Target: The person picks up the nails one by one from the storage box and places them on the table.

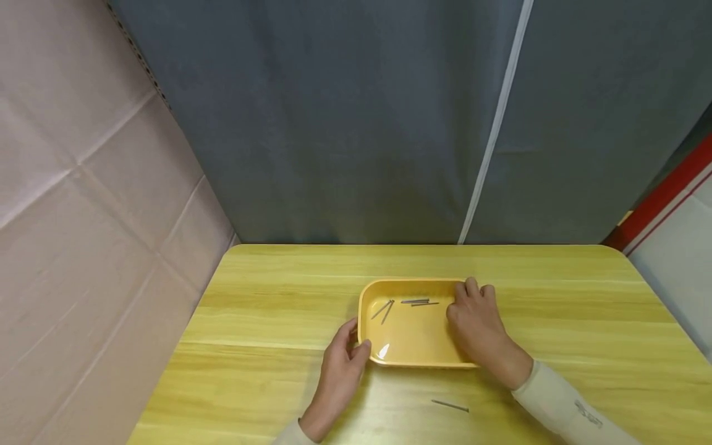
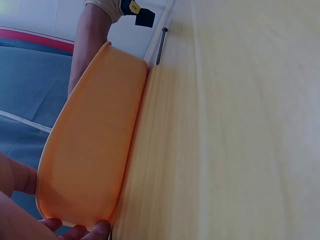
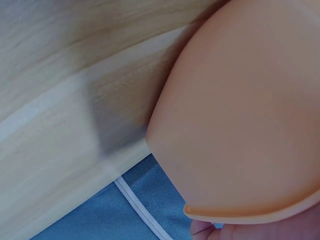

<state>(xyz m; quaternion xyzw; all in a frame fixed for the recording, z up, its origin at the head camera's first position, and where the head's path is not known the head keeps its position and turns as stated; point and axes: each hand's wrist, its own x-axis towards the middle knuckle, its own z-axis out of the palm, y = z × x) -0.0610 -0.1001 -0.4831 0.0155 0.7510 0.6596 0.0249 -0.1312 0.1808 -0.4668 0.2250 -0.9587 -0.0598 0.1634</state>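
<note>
A shallow yellow plastic tray (image 1: pixel 417 340) sits on the wooden table, and several grey nails (image 1: pixel 415 301) lie inside it toward its far side. My left hand (image 1: pixel 338 368) grips the tray's near left corner, thumb at the rim; the left wrist view shows fingertips (image 2: pixel 101 229) bent against its end. At the opposite end, my right hand (image 1: pixel 483 327) holds the right rim, with its fingers partly hidden behind the rim (image 3: pixel 260 218) in the right wrist view. One loose nail (image 1: pixel 450 405) lies on the table in front of the tray.
The light wood table (image 1: pixel 250 346) ends at a grey-blue curtain (image 1: pixel 334 136) with a white strip. A pale panelled wall (image 1: pixel 111 235) stands along the left, and a red-edged white surface (image 1: pixel 681 235) borders the right.
</note>
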